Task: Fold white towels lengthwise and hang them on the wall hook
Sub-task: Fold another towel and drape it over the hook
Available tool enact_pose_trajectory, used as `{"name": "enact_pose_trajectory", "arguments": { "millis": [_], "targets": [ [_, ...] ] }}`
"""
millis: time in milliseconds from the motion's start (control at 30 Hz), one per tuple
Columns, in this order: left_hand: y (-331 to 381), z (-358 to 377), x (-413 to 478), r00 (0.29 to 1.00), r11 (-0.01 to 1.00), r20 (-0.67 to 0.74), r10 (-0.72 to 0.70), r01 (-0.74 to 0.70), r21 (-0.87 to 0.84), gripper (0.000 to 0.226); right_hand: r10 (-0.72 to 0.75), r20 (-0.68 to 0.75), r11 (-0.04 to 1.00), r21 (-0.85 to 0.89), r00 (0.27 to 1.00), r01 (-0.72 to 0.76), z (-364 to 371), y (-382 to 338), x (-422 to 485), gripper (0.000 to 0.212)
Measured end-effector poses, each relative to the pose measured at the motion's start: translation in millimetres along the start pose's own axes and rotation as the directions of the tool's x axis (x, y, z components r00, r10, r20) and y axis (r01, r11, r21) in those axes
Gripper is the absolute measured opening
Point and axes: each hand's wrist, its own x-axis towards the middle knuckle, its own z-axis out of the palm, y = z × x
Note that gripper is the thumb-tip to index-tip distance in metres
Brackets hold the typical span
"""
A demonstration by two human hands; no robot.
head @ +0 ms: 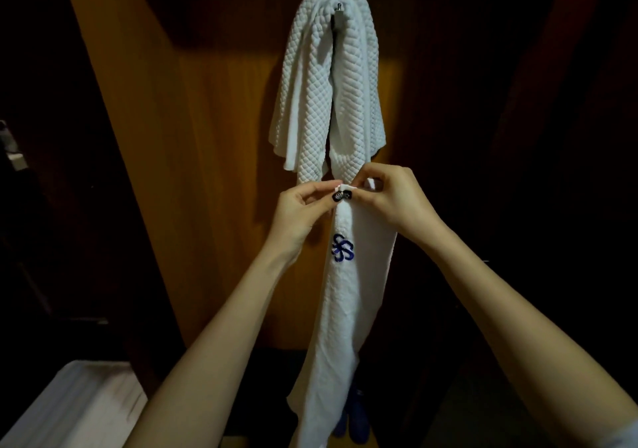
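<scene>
At centre frame, the left hand [303, 212] and right hand [390, 202] pinch the top edge of an emblem towel [340, 309], seemingly folded lengthwise, with curled fingers [317, 189]. It hangs below a quilted towel [328, 85] on the wall hook [339, 7].

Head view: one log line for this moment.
left hand: pinches logo towel top edge | right hand: pinches same edge | logo towel: hanging narrow, below hook | quilted towel: draped on hook
</scene>
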Motion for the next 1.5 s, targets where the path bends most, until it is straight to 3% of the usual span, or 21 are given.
{"name": "enact_pose_trajectory", "arguments": {
  "millis": [167,233,333,467,567,700,800,1033,1233,1300,1367,1500],
  "targets": [
    [-2,7,3,0.996,0.998,-0.077,0.05,-0.048,0.03,0.029,0.003,-0.063,1.0,0.004,0.998,-0.003,0,12,4,0.015],
    [0,6,7,0.992,0.998,-0.115,0.057,-0.059,-0.013,0.029,0.112,-0.132,0.985,0.148,0.985,-0.092,-2,23,-4,0.042],
    [7,4,16,0.99,0.995,-0.109,0.092,-0.096,-0.036,0.03,0.283,-0.061,0.896,0.373,0.957,-0.241,1,37,-21,0.078],
    [14,5,24,0.977,0.98,-0.099,0.191,-0.184,0.076,0.034,0.25,-0.133,0.866,0.474,0.959,-0.16,5,42,-29,0.068],
    [20,7,27,0.95,0.94,-0.062,0.307,-0.293,0.174,0.043,0.174,-0.199,0.898,0.434,0.965,-0.072,1,36,-20,0.072],
    [20,10,19,0.919,0.877,0.153,0.363,-0.393,0.276,0.059,0.101,-0.235,0.895,0.446,0.967,0.015,-7,25,-2,0.069],
    [5,9,8,0.893,0.819,0.259,0.368,-0.443,0.364,0.059,0.069,-0.272,0.885,0.46,0.96,0.067,-12,20,9,0.063],
    [-6,23,-1,0.912,0.874,0.211,0.35,-0.399,0.275,0.041,0.136,-0.33,0.897,0.441,0.934,0.025,-20,25,13,0.047],
    [14,47,13,0.932,0.919,0.111,0.345,-0.36,0.165,0.037,0.16,-0.245,0.863,0.506,0.956,-0.015,-12,52,-40,0.045],
    [25,49,24,0.924,0.911,0.081,0.375,-0.383,0.152,0.034,0.213,-0.203,0.806,0.589,0.956,-0.054,-5,60,-65,0.041],
    [39,48,39,0.921,0.905,0.08,0.381,-0.39,0.172,0.032,0.266,-0.106,0.743,0.656,0.958,-0.134,4,63,-79,0.039],
    [61,48,69,0.929,0.889,0.072,0.363,-0.369,0.273,0.027,0.205,-0.055,0.777,0.616,0.977,-0.128,10,46,-79,0.049]
  ]
}}
